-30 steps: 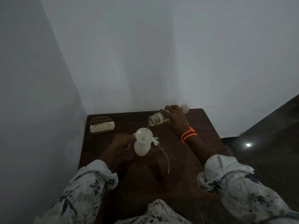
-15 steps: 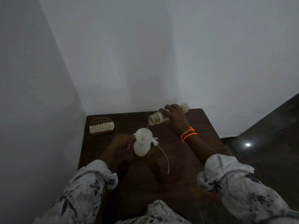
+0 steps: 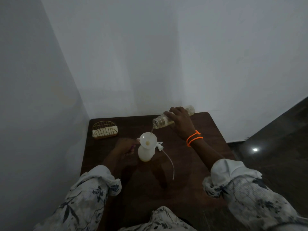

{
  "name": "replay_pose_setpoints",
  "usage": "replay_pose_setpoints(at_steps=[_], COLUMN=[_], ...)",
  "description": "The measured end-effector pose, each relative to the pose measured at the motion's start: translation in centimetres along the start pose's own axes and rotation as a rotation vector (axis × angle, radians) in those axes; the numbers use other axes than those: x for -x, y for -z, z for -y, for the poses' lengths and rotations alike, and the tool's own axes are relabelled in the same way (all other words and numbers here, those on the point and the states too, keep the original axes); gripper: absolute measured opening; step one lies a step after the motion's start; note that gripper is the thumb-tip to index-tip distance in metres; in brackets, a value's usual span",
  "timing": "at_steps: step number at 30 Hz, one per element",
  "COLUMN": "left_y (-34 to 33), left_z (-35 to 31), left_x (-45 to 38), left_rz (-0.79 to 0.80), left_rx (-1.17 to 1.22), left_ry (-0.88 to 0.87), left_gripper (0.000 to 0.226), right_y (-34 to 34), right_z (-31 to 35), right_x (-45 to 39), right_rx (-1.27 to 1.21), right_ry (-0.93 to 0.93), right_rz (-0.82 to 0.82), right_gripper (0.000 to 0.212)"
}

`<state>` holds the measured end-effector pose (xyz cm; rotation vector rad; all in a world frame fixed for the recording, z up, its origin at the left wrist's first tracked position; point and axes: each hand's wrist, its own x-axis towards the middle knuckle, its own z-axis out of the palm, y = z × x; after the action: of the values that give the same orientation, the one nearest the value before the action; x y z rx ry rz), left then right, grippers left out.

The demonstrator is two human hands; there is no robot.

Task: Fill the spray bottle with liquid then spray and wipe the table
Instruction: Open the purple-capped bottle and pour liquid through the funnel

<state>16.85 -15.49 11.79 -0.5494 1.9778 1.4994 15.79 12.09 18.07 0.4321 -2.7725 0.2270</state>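
While the pour is in progress, little differs from the views of a second ago: the clear bottle (image 3: pixel 168 120) keeps the same tilt, its mouth down and to the left, and a thin stream (image 3: pixel 152 130) runs from it into the white funnel (image 3: pixel 148 140) as before. The spray bottle (image 3: pixel 145 152) stands upright at the same spot near the middle of the table (image 3: pixel 191 184), with the funnel seated in its neck. Judged from this, the filling step is under way and not yet finished; liquid level inside the spray bottle cannot be read reliably in the dim light.

Right hand (image 3: pixel 180 124): fingers wrapped around the body of the clear bottle, holding it raised over the far side of the table, above and to the right of the funnel.

Left hand (image 3: pixel 124 147): positioned just beside the spray bottle on its left, with a fingertip at the funnel rim. It lies in shadow, so whether it grips the bottle or only steadies it cannot be determined.

Spray head (image 3: pixel 159 145): removed, lying on the table just right of the spray bottle, its tube (image 3: pixel 170 161) trailing toward the near edge. A wire holder (image 3: pixel 104 130) with a pale cloth in it sits at the far left corner.
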Motion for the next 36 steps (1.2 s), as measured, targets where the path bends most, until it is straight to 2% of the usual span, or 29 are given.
replay_pose_setpoints(at_steps=[24, 36], left_y=[0.02, 0.16], left_z=[-0.26, -0.12], left_x=[0.34, 0.13], left_rz=[0.009, 0.011], left_rx=[0.026, -0.025], left_ry=[0.001, 0.001], left_gripper=[0.017, 0.023], right_y=[-0.29, -0.19], right_z=[0.10, 0.01], right_x=[-0.34, -0.25], right_rx=[-0.011, 0.011], right_ry=[0.004, 0.010], right_rz=[0.008, 0.012], right_gripper=[0.060, 0.061])
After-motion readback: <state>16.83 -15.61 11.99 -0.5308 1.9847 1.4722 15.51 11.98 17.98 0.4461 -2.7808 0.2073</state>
